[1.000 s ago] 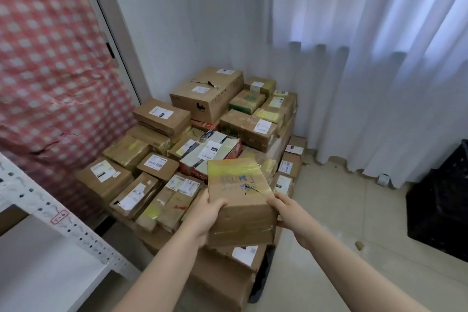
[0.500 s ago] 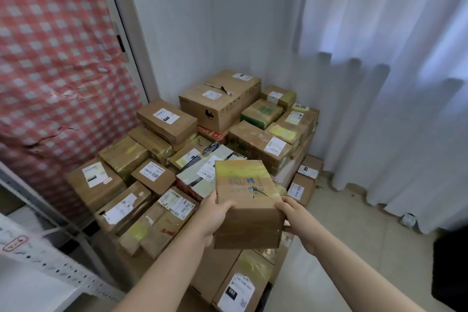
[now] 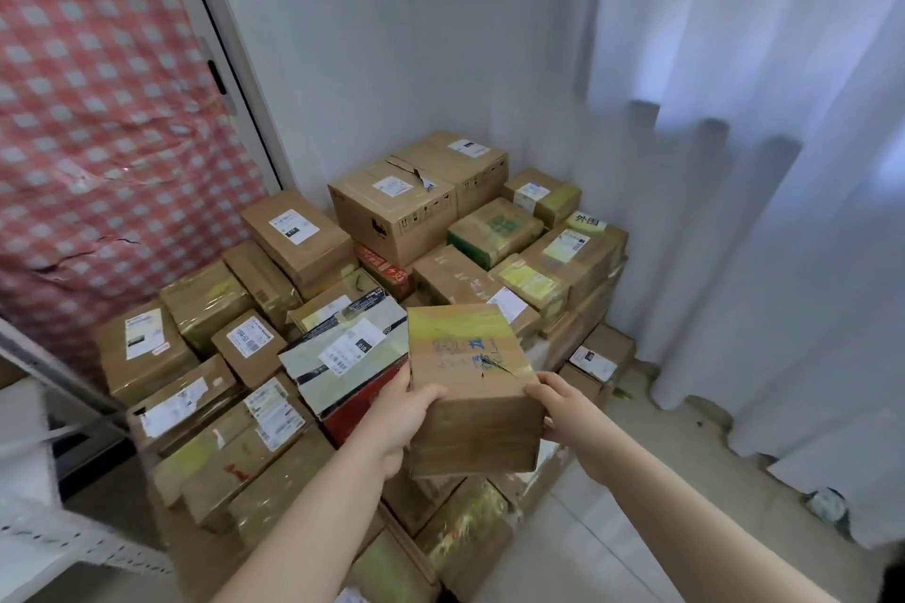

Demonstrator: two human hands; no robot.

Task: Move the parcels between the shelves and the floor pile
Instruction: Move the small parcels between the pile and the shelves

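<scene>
I hold a small brown cardboard parcel (image 3: pixel 470 382) with yellow tape and blue handwriting on top, above the near edge of the floor pile (image 3: pixel 294 235). My left hand (image 3: pixel 399 414) grips its left side, thumb on the top face. My right hand (image 3: pixel 556 409) grips its right side. The pile is made of several taped cardboard boxes with white shipping labels, stacked in the corner. The largest box (image 3: pixel 392 206) sits at the back.
A white metal shelf frame (image 3: pixel 54 539) stands at the lower left. A red checked cloth (image 3: pixel 98 113) hangs at the left beside a door frame. White curtains (image 3: pixel 759 162) hang at the right over a pale tiled floor (image 3: pixel 636 504).
The view has moved closer to the pile and turned left. Both hands keep the parcel, which now hangs higher over the near boxes.
</scene>
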